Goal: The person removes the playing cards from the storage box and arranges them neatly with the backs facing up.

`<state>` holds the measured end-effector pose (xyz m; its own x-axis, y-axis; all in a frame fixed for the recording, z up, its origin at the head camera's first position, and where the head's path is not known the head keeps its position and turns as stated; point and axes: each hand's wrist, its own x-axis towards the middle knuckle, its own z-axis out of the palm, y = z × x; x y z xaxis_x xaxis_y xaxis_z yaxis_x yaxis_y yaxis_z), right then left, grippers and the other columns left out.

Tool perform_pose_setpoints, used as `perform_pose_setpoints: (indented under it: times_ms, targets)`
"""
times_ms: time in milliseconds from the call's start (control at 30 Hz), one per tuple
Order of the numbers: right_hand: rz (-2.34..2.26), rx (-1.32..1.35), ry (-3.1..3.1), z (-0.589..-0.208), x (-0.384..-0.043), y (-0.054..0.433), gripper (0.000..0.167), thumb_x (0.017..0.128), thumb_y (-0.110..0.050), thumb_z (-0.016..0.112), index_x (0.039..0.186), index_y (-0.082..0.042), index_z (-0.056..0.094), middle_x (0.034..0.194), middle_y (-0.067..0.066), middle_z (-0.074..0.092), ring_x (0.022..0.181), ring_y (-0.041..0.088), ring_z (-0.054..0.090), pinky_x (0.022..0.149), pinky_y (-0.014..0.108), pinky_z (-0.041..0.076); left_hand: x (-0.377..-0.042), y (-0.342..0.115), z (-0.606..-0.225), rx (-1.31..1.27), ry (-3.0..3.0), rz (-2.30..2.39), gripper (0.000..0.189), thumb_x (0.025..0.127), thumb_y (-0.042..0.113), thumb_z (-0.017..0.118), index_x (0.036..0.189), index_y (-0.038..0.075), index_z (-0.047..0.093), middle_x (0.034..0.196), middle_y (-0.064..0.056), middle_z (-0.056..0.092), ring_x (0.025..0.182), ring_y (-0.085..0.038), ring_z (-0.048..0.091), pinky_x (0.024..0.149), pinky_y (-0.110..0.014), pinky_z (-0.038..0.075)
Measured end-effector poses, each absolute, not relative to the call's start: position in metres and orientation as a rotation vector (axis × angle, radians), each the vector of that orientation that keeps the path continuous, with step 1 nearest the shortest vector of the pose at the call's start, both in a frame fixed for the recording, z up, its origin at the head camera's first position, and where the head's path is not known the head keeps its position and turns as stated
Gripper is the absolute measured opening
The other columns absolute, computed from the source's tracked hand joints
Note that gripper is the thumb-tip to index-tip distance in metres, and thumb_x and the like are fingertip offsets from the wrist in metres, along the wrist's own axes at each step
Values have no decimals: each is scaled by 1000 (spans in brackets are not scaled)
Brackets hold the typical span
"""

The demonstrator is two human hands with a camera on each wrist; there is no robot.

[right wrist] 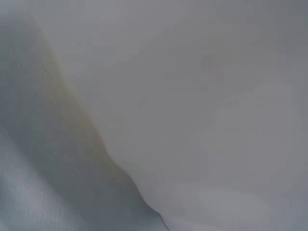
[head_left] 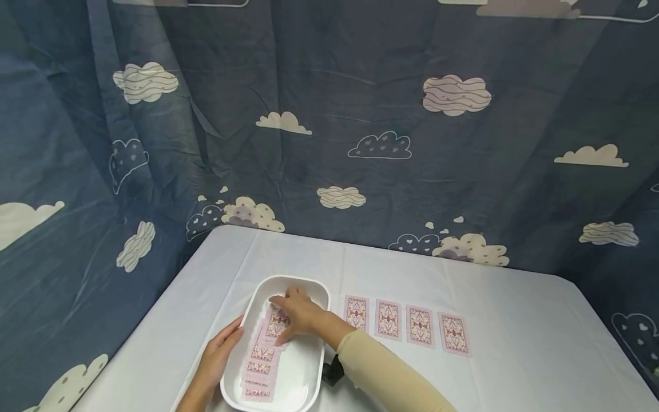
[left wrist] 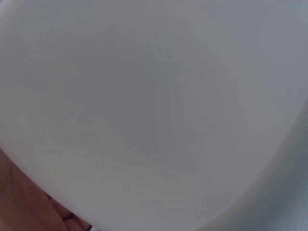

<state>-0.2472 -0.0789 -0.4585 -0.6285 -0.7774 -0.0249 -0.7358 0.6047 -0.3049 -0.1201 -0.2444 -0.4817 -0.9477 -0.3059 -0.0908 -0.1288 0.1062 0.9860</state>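
Note:
A white tray (head_left: 318,366) stands on the table with several overlapping playing cards (head_left: 259,369), backs up, in a column inside it. My right hand (head_left: 301,315) reaches into the tray and holds the topmost playing card (head_left: 276,323) at the column's far end, fingers at its far edge and thumb at its near edge. At the tray's left side, my left hand (head_left: 218,352) holds the rim. Pale tray wall fills most of the left wrist view, with part of the left hand (left wrist: 33,204) at the lower left corner. The right wrist view shows only blurred pale surfaces.
Right of the tray, several playing cards (head_left: 419,326) lie face down in a spaced row on the white-covered table (head_left: 525,343). A small black object (head_left: 333,371) shows beneath the right sleeve. Behind the table hangs a dark blue cloud-patterned curtain (head_left: 309,166).

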Motion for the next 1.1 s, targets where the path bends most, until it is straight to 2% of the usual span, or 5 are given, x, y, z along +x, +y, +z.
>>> perform_pose_setpoints:
  times_ms: [167,433,600,767,1100]
  targets:
    - [-317,-1323,2709,-458,-247,-79,85,53,-51,82,129,-23,54,94,-1,43,85,12,35,75,22,34,-121,-243,-483,429,-2217,-1971,47,94,27,53,133,1,46,137,-11,44,112,3,43,88,-10,35]
    - [-143,-1437,2765,-457,-245,-81,75,56,-57,77,124,-33,58,88,-3,40,82,12,35,68,23,34,-120,-244,-483,429,-2235,-1970,48,95,29,52,134,2,45,138,-10,42,127,-23,35,89,-9,32]
    - [-215,-1417,2706,-456,-244,-81,74,58,-51,79,126,-33,57,91,-3,39,82,11,33,61,18,34,-120,-244,-482,424,-2236,-1965,48,94,28,52,134,1,45,138,-11,42,127,-23,35,90,-10,32]
    - [-278,-1460,2632,-456,-244,-81,71,59,-45,81,125,-29,58,100,2,42,87,11,36,67,16,37,-120,-244,-482,457,-2246,-1941,50,93,31,54,132,2,47,137,-11,44,126,-24,37,92,-15,35]
    - [-223,-1492,2633,-456,-245,-80,77,63,-51,77,133,-34,49,95,-2,37,80,7,35,61,15,35,-120,-244,-481,425,-2234,-1987,51,93,32,53,134,2,46,138,-12,43,125,-23,37,87,-10,35]
